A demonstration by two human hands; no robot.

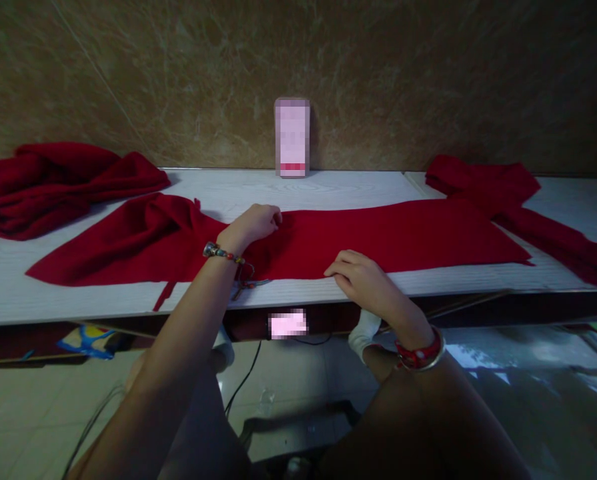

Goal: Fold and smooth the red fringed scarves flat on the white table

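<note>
A long piece of red cloth (403,233) lies across the white board. Its right half is spread flat, while its left part is bunched and folded. My left hand (258,223), with fingers curled, is closed at the cloth's far edge near the middle. At the near edge, a little to the right, my right hand (356,275) has its fingers bent over the cloth and closed on it. Both thumbs are mostly hidden. A beaded bracelet (227,255) circles my left wrist and hangs over the cloth.
A heap of red cloth (68,183) lies at the far left, and another crumpled red cloth (483,180) touches the right end. A phone-like object (292,137), blurred out, leans on the brown marble wall (403,80). The white board's (378,293) front edge runs above my legs.
</note>
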